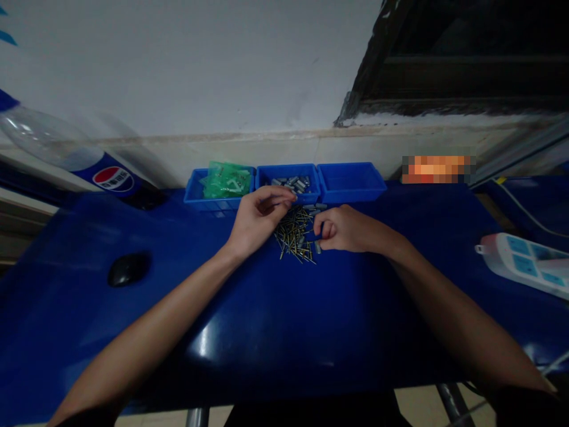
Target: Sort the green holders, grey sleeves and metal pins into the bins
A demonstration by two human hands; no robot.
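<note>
A pile of thin brass- and silver-coloured metal pins, like nails or rivets (291, 237), lies on the blue tabletop (275, 320). Short grey metal cylinders (317, 207) lie at its far right side. My left hand (260, 216) is over the pile's left edge, thumb and fingers pinched in front of the middle blue bin (288, 168); anything between them is too small to name. At the pile's right, my right hand (344, 230) has its fingers curled together. A small grey piece (317, 247) shows at its fingertips; whether it is gripped or lying there is unclear.
The middle bin contains grey metal cylinders (300, 182). Green plastic bags (226, 179) fill the left bin (191, 188); the right bin (351, 181) stands beside them. Around are a cola bottle (106, 172), black mouse (128, 270) and white power strip (524, 261).
</note>
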